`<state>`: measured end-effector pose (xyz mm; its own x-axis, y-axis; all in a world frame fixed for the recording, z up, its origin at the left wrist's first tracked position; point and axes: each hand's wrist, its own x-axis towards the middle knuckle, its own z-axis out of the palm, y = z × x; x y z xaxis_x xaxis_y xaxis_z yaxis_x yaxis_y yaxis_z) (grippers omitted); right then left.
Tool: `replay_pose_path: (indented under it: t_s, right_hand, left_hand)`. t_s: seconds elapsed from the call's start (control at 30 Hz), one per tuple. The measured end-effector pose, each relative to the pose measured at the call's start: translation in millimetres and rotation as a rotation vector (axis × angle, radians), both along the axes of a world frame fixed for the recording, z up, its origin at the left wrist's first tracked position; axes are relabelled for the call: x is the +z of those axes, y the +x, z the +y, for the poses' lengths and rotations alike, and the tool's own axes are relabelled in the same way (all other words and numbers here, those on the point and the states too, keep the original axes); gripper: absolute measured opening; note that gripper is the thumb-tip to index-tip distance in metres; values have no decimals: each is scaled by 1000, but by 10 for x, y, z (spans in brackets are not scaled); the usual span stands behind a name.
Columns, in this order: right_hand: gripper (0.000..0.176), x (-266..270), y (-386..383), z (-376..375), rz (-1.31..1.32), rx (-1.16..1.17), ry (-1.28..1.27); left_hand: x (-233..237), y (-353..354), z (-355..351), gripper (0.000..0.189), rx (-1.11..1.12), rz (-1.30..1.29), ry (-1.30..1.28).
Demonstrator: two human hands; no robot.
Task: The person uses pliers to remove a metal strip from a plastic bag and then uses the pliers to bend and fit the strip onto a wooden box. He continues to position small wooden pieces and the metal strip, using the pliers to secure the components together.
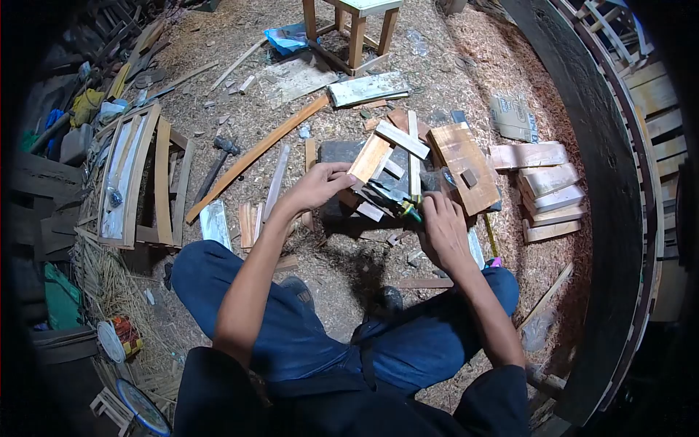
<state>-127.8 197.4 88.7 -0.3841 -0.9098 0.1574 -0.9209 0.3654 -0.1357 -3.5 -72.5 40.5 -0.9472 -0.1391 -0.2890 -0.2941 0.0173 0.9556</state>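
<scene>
My left hand [317,189] grips the near end of a short, light wooden block [370,159], which tilts up over a dark work block [342,151]. My right hand [443,229] is closed around a tool with a green and yellow handle [411,210]; its dark metal part points left, towards the wooden block. A pale strip [403,140] lies across the far end of the wooden block, and another narrow strip [413,162] runs beside it. Right of these rests a wide brown board [464,166] with a small dark block [470,178] on it.
A hammer [226,146] and a long wooden strip [262,154] lie at the left, near a curved wooden frame [129,175]. Stacked wood pieces [552,191] and a paper bag [513,118] are at the right. A wooden stool [357,36] stands ahead on shavings.
</scene>
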Motion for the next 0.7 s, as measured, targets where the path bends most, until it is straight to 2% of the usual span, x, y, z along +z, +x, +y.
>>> replay_pose_path:
  t_s: [0.03,0.07,0.13,0.17,0.23,0.37,0.5,0.7]
  right_hand:
    - [37,37,42,20,0,1,0]
    - [40,82,79,47,-113,-41,-3]
    - [46,143,174,110,-303,-138,23]
    - [46,144,218,135,-302,-136,21]
    - [44,125,292,179,-232,-207,46]
    - [41,175,374,226,-100,-319,116]
    - [32,106,399,268,-19,-335,142]
    - [24,62,415,220,81,-333,90]
  left_hand:
    - [17,3,37,48,49,4,5]
    - [28,-1,92,44,98,10,11]
    - [17,-21,234,43,147,-24,47]
    - [12,-25,315,43,196,-62,81]
    - [-117,-27,481,46,220,45,199]
    - [-383,-51,599,46,312,115,254]
    - [-220,-72,686,49,399,120,407]
    - [-208,-133,756,51,354,62,412]
